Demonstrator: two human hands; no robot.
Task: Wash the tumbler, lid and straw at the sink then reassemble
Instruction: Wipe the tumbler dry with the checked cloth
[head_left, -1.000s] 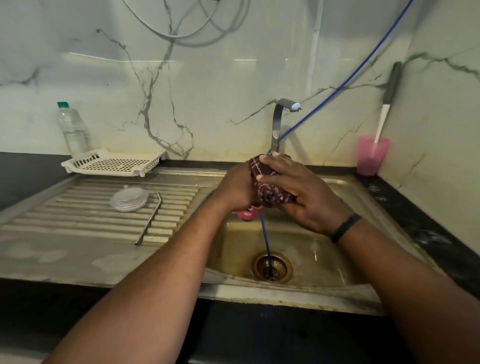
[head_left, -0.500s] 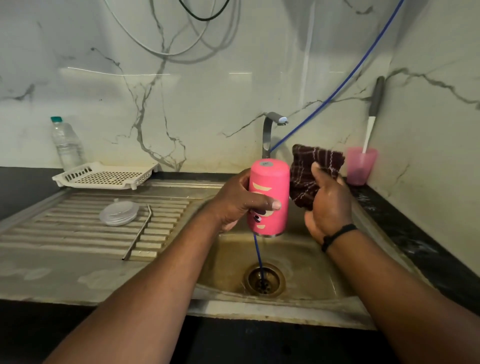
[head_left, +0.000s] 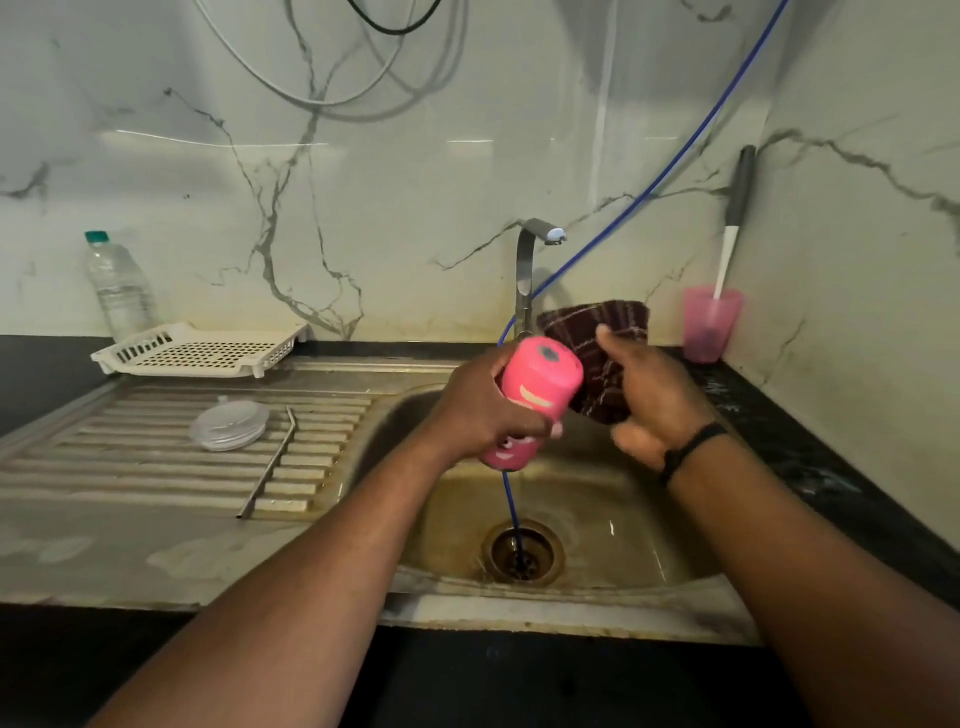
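Note:
My left hand (head_left: 480, 410) grips the pink tumbler (head_left: 537, 387) upside down over the sink basin (head_left: 613, 519), its base tilted toward the wall and to the right. My right hand (head_left: 649, 400) holds a dark red checked cloth (head_left: 605, 353) against the tumbler's right side. The clear lid (head_left: 229, 427) lies on the ribbed drainboard to the left. Next to the lid lies the metal straw (head_left: 270, 462), bent end toward the wall.
A steel tap (head_left: 530, 270) stands behind the basin; a blue hose (head_left: 665, 171) runs from the upper right down into the drain (head_left: 522, 553). A white perforated tray (head_left: 202, 349) and a water bottle (head_left: 118, 286) sit at back left. A pink cup (head_left: 709, 325) with a brush stands in the right corner.
The cloth came off the tumbler a second ago; my left hand raised the tumbler upright and upside down, then tilted it right. My right hand brought the cloth back against its side.

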